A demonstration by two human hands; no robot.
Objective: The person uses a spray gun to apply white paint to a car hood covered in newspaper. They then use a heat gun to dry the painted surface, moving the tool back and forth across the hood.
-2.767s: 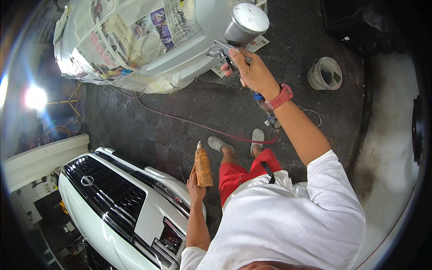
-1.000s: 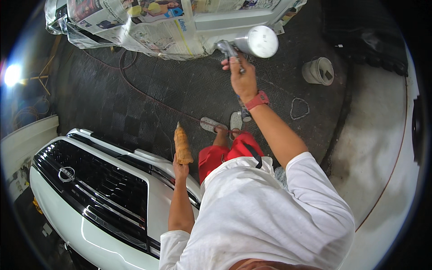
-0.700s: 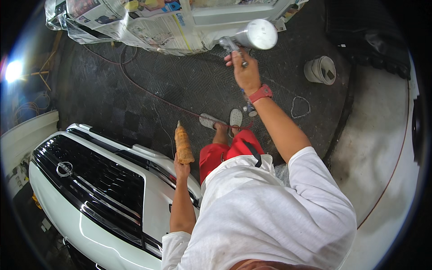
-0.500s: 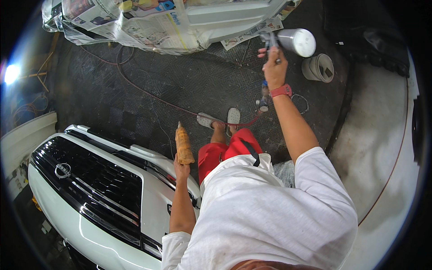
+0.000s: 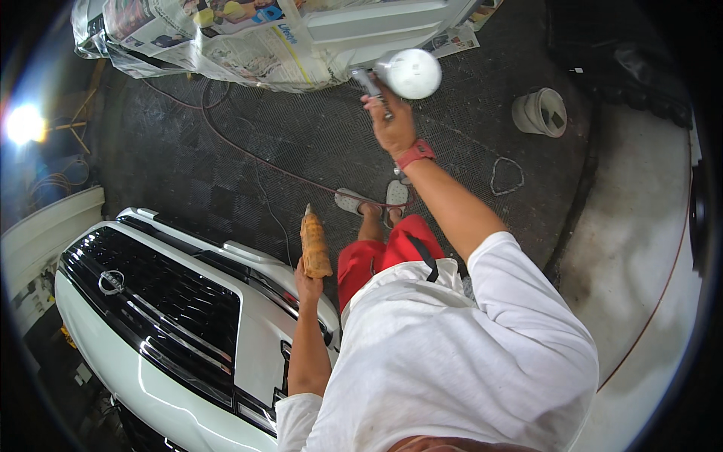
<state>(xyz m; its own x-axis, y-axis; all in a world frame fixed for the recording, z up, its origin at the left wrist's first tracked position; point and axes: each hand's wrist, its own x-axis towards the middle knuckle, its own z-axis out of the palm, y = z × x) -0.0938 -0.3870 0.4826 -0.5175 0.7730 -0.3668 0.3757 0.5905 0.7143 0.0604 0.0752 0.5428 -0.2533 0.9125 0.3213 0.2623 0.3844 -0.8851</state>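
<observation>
My right hand (image 5: 394, 126) grips a spray gun (image 5: 367, 83) with a white-ended cup (image 5: 414, 74), held out at the near edge of a light grey panel (image 5: 376, 26) framed by newspaper (image 5: 248, 56) and clear plastic. The gun is slightly blurred. Low on the left, my left hand (image 5: 307, 283) is wrapped round the base of an orange-brown stained squeeze bottle (image 5: 315, 247), its pointed nozzle aimed away from me. Whether the gun touches the panel I cannot tell; it seems apart from it.
A dark red hose (image 5: 260, 160) trails over the dark textured floor mat (image 5: 181, 151) towards my feet. The white car front (image 5: 188, 377) stands close on my left. A white bucket (image 5: 529, 117) is at the right, near a loop of wire (image 5: 507, 176). A bright lamp (image 5: 26, 124) shines far left.
My right hand has swung left with the spray gun, along the panel's near edge. The left hand keeps the squeeze bottle in nearly the same place.
</observation>
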